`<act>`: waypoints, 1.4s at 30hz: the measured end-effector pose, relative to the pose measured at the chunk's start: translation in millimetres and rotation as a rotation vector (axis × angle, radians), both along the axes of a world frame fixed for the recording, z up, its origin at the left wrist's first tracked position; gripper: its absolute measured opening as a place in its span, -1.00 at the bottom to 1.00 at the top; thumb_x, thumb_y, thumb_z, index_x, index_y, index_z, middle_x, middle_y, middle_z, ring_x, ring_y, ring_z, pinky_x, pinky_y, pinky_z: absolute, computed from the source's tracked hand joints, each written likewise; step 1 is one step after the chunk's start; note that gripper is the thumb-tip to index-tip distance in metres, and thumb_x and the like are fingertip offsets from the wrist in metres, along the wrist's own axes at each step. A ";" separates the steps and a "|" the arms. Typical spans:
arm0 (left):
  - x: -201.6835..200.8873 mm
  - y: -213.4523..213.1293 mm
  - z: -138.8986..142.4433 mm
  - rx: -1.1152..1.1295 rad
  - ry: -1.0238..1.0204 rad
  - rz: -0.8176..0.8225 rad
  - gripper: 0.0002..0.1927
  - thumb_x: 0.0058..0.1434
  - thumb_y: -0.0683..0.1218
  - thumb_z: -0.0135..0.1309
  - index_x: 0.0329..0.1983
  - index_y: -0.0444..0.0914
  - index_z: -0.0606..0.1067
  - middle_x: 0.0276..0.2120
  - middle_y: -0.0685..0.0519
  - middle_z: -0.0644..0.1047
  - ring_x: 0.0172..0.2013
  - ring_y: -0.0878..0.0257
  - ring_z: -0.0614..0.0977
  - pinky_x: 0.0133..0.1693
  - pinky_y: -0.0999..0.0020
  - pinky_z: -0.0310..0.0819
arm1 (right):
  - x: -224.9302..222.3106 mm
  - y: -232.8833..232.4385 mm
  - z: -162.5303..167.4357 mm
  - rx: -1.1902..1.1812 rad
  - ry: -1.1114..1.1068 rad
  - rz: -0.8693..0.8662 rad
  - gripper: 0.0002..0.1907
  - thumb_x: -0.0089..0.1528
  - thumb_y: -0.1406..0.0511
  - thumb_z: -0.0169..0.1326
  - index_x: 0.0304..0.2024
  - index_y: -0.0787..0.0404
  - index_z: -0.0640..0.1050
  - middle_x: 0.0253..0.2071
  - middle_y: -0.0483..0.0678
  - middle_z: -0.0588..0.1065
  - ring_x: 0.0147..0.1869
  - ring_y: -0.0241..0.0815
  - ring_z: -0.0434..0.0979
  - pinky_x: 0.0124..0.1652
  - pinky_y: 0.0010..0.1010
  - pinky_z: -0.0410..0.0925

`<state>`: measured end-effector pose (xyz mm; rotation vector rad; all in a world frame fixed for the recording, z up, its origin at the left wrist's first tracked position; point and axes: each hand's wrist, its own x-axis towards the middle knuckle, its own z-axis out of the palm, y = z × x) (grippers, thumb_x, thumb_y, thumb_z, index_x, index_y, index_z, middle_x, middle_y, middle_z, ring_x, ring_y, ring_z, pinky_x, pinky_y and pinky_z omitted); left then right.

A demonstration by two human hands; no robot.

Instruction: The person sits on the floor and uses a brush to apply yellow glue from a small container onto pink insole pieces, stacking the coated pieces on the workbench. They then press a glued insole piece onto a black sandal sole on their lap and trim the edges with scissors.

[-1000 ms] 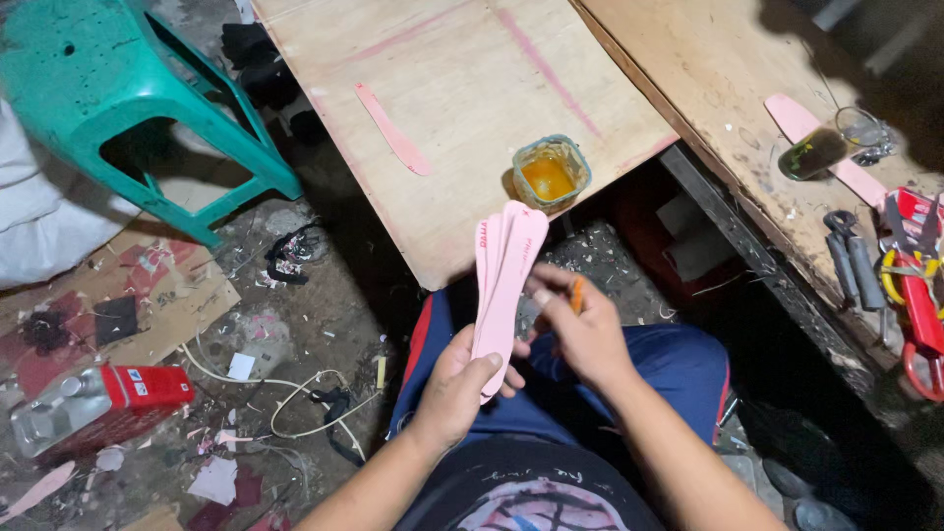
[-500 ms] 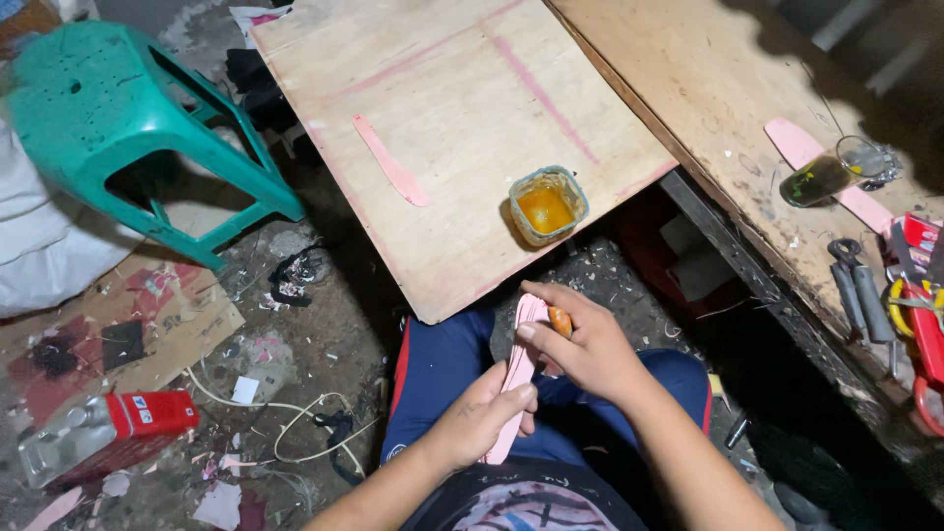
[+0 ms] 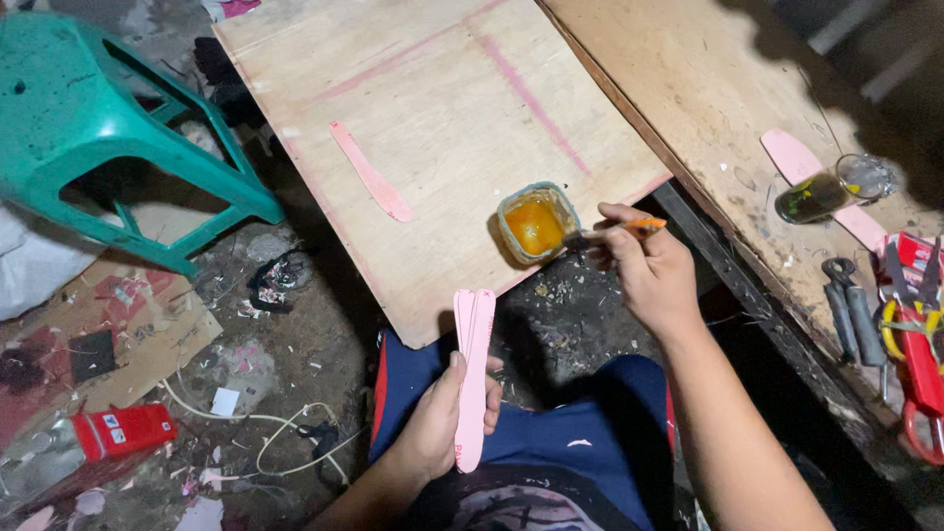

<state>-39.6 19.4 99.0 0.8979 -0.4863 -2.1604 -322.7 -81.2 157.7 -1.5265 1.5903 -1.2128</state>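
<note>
My left hand (image 3: 440,421) grips a stack of long pink strips (image 3: 473,374) upright over my lap. My right hand (image 3: 644,270) holds a small brush with an orange handle (image 3: 618,229), its tip at the rim of a small tub of yellow-orange glue (image 3: 534,223). The tub stands near the front edge of a slanted plywood board (image 3: 442,108). One loose pink strip (image 3: 371,170) lies flat on the board, left of the tub.
A green plastic stool (image 3: 93,118) stands at the left. A red box (image 3: 123,430), a white cable and scraps lie on the dirt floor. On the right bench (image 3: 708,88) are a glass (image 3: 836,187), another pink strip, pliers and red-handled tools (image 3: 919,334).
My right hand left the strips and reached forward to the glue tub with the brush. My left hand turned the pink stack upright.
</note>
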 end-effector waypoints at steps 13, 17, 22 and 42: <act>25.0 -12.9 -21.9 0.013 -0.028 0.084 -0.56 0.43 0.05 -0.28 0.09 -0.36 0.43 -0.18 -0.08 0.57 -0.28 0.19 0.61 -0.17 0.26 0.55 | 20.3 -69.6 -38.2 -0.199 0.469 0.155 -0.75 0.17 0.46 0.22 -0.08 0.24 0.63 -0.13 0.07 0.62 -0.03 -0.02 0.62 -0.03 -0.35 0.44; 28.7 -13.2 -13.6 0.000 0.009 0.109 -0.60 0.43 -0.02 -0.25 0.11 -0.37 0.42 -0.15 -0.10 0.55 -0.21 0.17 0.61 -0.11 0.24 0.56 | 26.3 -58.9 -26.3 -0.049 0.053 0.037 -0.77 0.27 0.38 0.21 -0.01 0.21 0.60 -0.09 -0.02 0.64 0.02 -0.18 0.65 0.02 -0.43 0.46; 31.3 -11.6 6.1 -0.047 0.066 0.148 -0.60 0.43 -0.02 -0.24 0.11 -0.44 0.37 -0.12 -0.09 0.56 -0.19 0.16 0.62 -0.10 0.22 0.58 | 20.0 -25.3 -8.6 -0.382 0.212 0.062 -0.76 0.33 0.40 0.22 0.05 0.32 0.59 0.07 0.09 0.59 0.16 -0.14 0.60 0.13 -0.37 0.43; 23.5 25.9 91.0 -0.316 -0.002 0.021 -0.42 0.39 0.03 -0.23 0.37 -0.41 0.29 -0.42 -0.08 0.52 -0.46 0.26 0.53 -0.36 0.45 0.46 | 93.3 120.2 72.7 -0.399 0.098 0.319 -0.81 0.20 0.44 0.25 -0.14 0.32 0.59 -0.14 0.03 0.59 -0.05 -0.12 0.64 -0.04 -0.40 0.49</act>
